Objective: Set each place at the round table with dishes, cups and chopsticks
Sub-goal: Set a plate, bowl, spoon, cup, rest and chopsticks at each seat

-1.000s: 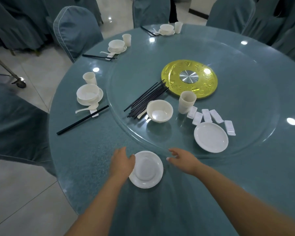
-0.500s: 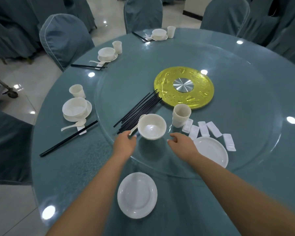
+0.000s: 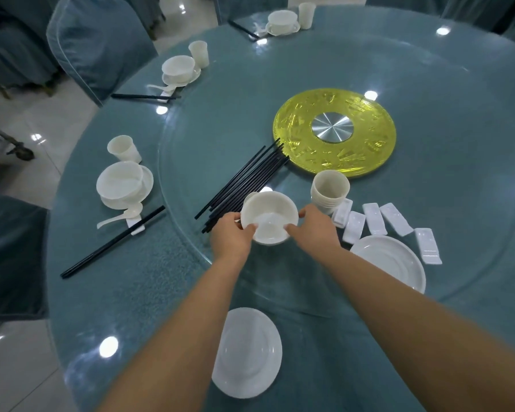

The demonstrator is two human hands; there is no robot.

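While a white plate [image 3: 247, 352] lies nearest you on the surface [image 3: 125, 292], your left hand [image 3: 231, 233] and right hand [image 3: 314, 230] clasp the white bowl [image 3: 268, 217] from both sides over the glass turntable [image 3: 428, 179]. Beyond lie black chopsticks [image 3: 247, 179] and stacked cups [image 3: 330, 187].

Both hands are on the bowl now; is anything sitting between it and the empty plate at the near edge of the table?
Nothing visible. The left hand and right hand grip the bowl, and between it and the plate lies only bare table. The chopsticks lie off to the far left.
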